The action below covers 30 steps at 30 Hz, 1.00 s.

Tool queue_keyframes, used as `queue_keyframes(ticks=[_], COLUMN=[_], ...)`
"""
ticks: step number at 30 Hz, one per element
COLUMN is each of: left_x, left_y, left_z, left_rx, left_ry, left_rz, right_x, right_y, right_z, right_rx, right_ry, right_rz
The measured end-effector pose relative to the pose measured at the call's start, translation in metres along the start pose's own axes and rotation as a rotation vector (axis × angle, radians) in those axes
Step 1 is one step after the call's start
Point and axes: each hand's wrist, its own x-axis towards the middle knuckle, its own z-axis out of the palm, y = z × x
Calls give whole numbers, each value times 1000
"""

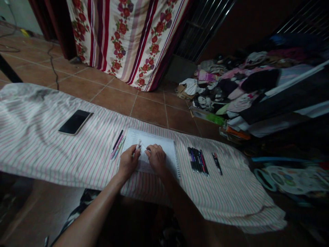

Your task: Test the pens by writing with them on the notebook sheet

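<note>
My left hand (130, 158) is closed around a short, pale, pen-like thing (139, 144), its tip pointing up and away. Close beside it, my right hand (156, 157) has its fingers curled together over the page; whatever lies between its fingertips is too small to make out. Both hands are above an open spiral notebook (167, 145), whose coil runs down its right side. Some writing shows faintly on the page. Left of the notebook lie a few pens (117, 145), dark, pink and patterned.
Several dark pens (197, 161) lie in a row right of the notebook, with another black pen (217, 163) further right. A phone (75, 122) rests at the left on the striped cloth (100, 164). Beyond are a floral curtain (123, 37) and piled clothes (231, 77).
</note>
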Motion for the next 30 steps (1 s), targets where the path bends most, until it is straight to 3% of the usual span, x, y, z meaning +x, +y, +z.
queue_keyframes(ticks=[9, 20, 26, 30], left_x=[0, -1, -1, -8], left_y=[2, -1, -3, -6], left_z=[-1, 1, -1, -4], left_rx=[8, 26, 80, 140], left_ry=[-12, -47, -72, -53], left_rz=[19, 13, 37, 81], right_x=[6, 1, -7, -16], right_y=[-5, -7, -3, -2], right_z=[1, -7, -6, -21], right_rx=[-77, 37, 111, 273], right_ry=[34, 6, 53, 61], right_rz=[-25, 101, 43, 32])
